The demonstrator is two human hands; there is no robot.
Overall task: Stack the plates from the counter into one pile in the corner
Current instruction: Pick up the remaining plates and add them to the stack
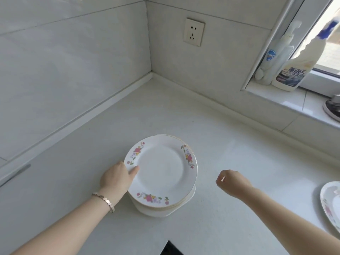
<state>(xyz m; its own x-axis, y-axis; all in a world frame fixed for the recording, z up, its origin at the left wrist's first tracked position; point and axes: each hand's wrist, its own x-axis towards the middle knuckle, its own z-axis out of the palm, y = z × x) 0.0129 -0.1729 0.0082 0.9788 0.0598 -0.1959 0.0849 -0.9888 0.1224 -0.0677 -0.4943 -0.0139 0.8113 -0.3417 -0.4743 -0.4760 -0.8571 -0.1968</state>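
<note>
A pile of white plates (161,172) with pink flower sprigs and thin gold rims sits on the white counter (230,162), well short of the tiled corner. My left hand (117,178) holds the pile's left rim, thumb lying on the top plate. My right hand (232,182) hovers to the right of the pile, apart from it, fingers curled under with nothing in them. Another flowered plate (331,205) lies at the right edge of the view, partly cut off.
The wall corner (151,71) lies beyond the pile, with a wall socket (194,32) above it. Two cleaner bottles (294,65) stand on the window sill at the right, beside a metal lid (334,109). A dark gap (171,248) shows at the counter's near edge.
</note>
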